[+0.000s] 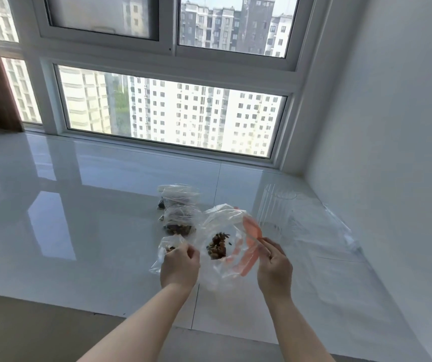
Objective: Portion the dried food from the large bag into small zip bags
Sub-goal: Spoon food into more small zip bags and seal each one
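Clear plastic with an orange zip strip makes up the large bag [225, 246], held up just above the white glossy sill near its front edge; a small clump of brown dried food [217, 248] sits low inside it. The right hand [275, 267] pinches the bag's orange-edged mouth between thumb and fingers. The left hand [179, 265] is curled round the top of a small zip bag [164, 254], which already shows a few dark pieces near its mouth; how tightly the fingers close there I cannot tell.

By my judgement the step in hand is filling this small bag, and little is left in the large one. The next move seems to call for bringing the two mouths together, or reaching in for a pinch, while the small bag's opening is kept spread.

Behind, toward the window, two filled small bags [179, 223] [178, 195] lie one beyond the other. To the right a ribbed clear glass [275, 207] stands upright, with flat empty bags [327, 231] spread beside it toward the wall. The glass stands near the right hand, so a wide swing of the large bag could knock it
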